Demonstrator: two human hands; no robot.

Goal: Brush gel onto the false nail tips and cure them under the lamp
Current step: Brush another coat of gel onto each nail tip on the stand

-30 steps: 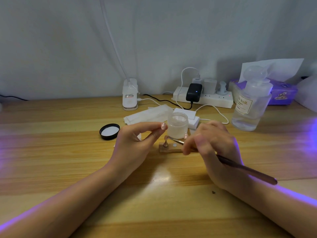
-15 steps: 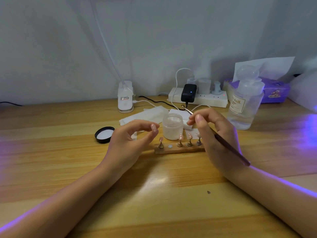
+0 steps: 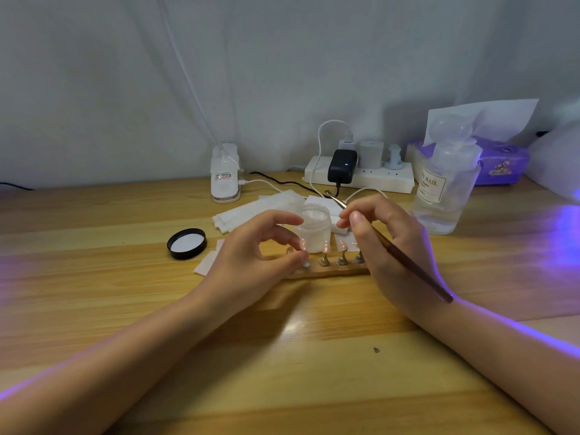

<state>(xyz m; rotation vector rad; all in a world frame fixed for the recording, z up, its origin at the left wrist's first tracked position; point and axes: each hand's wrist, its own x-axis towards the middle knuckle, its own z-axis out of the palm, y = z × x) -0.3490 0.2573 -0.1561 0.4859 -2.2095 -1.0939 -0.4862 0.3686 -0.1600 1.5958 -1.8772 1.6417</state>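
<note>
An open frosted gel jar (image 3: 314,229) stands mid-table, just behind a wooden strip (image 3: 332,273) that carries several false nail tips (image 3: 324,248) on small metal stands. My right hand (image 3: 389,246) pinches a thin brown brush (image 3: 411,265). Its bristle end (image 3: 328,193) points up and left, above and behind the jar. My left hand (image 3: 251,255) hovers left of the jar with loosely curled fingers. Its thumb lies at the leftmost nail tip (image 3: 289,250), whose base is hidden, and the forefinger is raised toward the jar's rim.
The jar's black lid (image 3: 186,243) lies to the left beside white wipes (image 3: 251,211). Behind are a white clip lamp base (image 3: 224,174), a power strip (image 3: 361,180), a clear liquid bottle (image 3: 445,189) and a purple tissue box (image 3: 502,164). Violet light (image 3: 568,227) falls from the right.
My right hand lifted the brush off the nail tips and swung its bristle end up behind the jar. My left hand stayed by the strip's left end, its thumb dropping to the leftmost tip.
</note>
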